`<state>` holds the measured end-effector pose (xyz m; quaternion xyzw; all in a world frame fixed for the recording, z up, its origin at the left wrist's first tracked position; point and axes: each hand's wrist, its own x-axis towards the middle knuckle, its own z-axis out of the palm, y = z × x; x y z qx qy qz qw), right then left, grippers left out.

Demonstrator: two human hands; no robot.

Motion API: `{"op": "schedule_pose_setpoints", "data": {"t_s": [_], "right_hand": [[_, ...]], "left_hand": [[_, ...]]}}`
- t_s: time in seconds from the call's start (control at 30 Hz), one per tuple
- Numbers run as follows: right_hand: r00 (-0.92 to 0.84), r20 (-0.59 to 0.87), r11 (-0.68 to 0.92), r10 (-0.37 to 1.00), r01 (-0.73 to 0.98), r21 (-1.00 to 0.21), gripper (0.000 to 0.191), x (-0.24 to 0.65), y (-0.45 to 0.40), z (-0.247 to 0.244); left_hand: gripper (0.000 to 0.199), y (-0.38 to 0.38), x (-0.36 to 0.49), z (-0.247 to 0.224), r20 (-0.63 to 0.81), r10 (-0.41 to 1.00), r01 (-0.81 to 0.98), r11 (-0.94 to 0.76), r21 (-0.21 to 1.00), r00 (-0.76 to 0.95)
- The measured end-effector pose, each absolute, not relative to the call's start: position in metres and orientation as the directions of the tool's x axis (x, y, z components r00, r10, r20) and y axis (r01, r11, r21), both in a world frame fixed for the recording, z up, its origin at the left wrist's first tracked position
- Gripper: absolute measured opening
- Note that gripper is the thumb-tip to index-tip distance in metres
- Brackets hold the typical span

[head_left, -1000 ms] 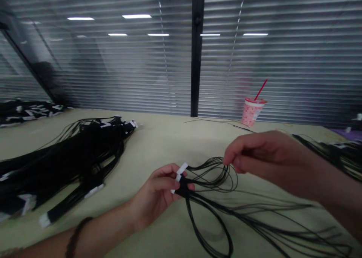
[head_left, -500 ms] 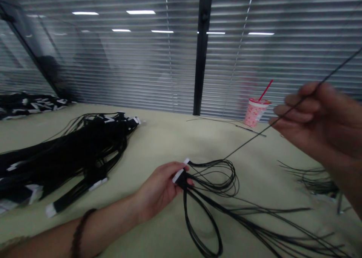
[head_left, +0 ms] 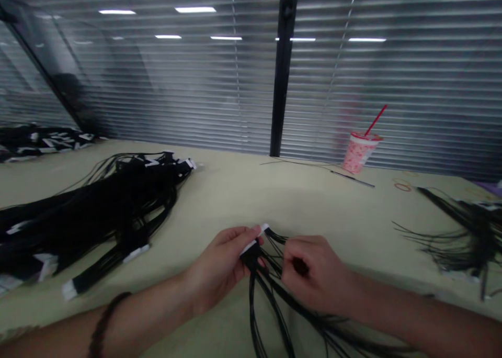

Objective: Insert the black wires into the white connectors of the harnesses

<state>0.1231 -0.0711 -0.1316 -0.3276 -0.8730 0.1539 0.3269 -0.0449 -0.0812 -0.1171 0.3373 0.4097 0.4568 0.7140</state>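
Note:
My left hand pinches the white connectors at the end of a black wire harness, near the front middle of the table. Thin black wires fan out from these connectors toward the lower right, some bent into loops. Close beside it on the right, my right hand is curled closed around the wires a short way from the connectors. Its fingers hide how many wires it grips. The harness's far ends run beneath my right forearm and out of view.
A large bundle of black harnesses covers the left side, with another pile behind it. More black wires lie at the right. At the back stand a pink cup with a straw, a thin pen-like tool and rubber bands.
My right hand has come down and left from its raised place, where it drew a single wire taut, to the wires beside my left hand. The left hand keeps its hold.

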Motion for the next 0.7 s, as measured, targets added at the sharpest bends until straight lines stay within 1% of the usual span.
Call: {"op": "schedule_pose_setpoints", "data": {"t_s": [0.07, 0.17, 0.37, 0.7], "right_hand": [[-0.583, 0.474, 0.75, 0.66, 0.475, -0.46, 0.01, 0.1272, -0.0724, -0.133], [-0.579, 0.456, 0.736, 0.676, 0.508, -0.448, 0.011, 0.1306, -0.0737, -0.1331], [-0.57, 0.495, 0.754, 0.656, 0.478, -0.45, 0.01, 0.1286, -0.0717, -0.1363], [-0.583, 0.471, 0.75, 0.661, 0.497, -0.436, 0.008, 0.1312, -0.0724, -0.1396]], "left_hand": [[0.017, -0.0813, -0.0443, -0.116, -0.292, 0.926, -0.365, 0.365, 0.856, 0.24], [0.018, -0.0816, -0.0441, -0.1149, -0.284, 0.927, -0.351, 0.359, 0.865, 0.246], [0.021, -0.0819, -0.0455, -0.1157, -0.274, 0.922, -0.33, 0.358, 0.873, 0.274], [0.021, -0.0813, -0.0438, -0.1136, -0.271, 0.93, -0.312, 0.342, 0.886, 0.25]]}}
